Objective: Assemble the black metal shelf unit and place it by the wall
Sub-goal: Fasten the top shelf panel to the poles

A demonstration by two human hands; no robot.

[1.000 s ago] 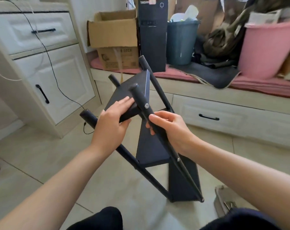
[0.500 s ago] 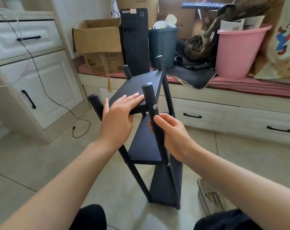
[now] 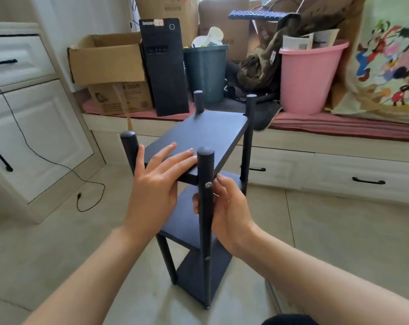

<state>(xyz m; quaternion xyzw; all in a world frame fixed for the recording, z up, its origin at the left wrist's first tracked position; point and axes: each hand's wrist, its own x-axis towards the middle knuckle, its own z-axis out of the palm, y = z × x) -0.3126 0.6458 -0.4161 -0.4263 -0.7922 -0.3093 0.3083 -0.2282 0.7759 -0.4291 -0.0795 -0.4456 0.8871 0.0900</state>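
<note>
The black shelf unit [image 3: 206, 134] stands nearly upright on the tiled floor in front of me, with three dark boards between black round posts. My left hand [image 3: 156, 184] grips the near edge of the top board, fingers stretched flat over its surface and thumb below. My right hand [image 3: 227, 207] is wrapped around the near right post [image 3: 205, 165] just under a silver screw head. The lowest board [image 3: 198, 275] sits near the floor.
A white cabinet [image 3: 30, 127] with a trailing black cable [image 3: 86, 184] stands at left. Behind the shelf runs a low drawer bench [image 3: 316, 165] carrying cardboard boxes [image 3: 105, 59], a black computer tower [image 3: 163, 66], a dark bin [image 3: 206, 69] and a pink bucket [image 3: 309, 76].
The shelf unit has swung from a strong tilt to nearly upright. Both hands kept hold, the left on the top board, the right on the post.
</note>
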